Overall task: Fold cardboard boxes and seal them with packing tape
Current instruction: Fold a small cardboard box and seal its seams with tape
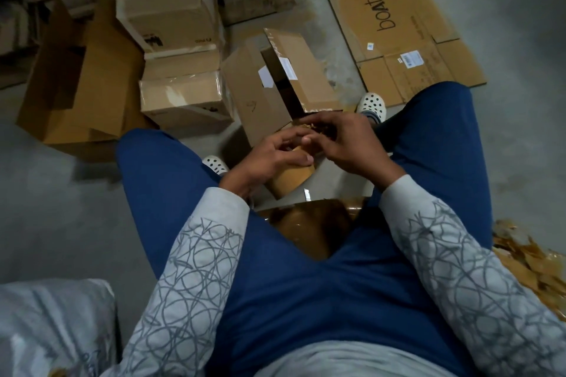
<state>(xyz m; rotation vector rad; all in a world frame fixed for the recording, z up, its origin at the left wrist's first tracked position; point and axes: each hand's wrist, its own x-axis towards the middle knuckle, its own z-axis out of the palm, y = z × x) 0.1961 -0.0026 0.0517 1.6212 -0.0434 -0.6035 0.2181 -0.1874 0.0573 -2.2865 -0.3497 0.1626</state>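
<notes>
**Hunting for the Tape End**

At upper left, a taped-shut brown cardboard box (183, 98) sits among others, set aside as finished, I judge. At centre frame the left hand (272, 153) wraps around a brown roll of packing tape (291, 180), steadying it between the knees. The right hand (346, 144) meets it, fingers curled on the roll's far rim, likely picking for the loose end; no free strip shows. Just above, an open brown cardboard box (254, 95) waits with flaps parted. Upper right lies a flattened cardboard sheet (404, 34).
</notes>
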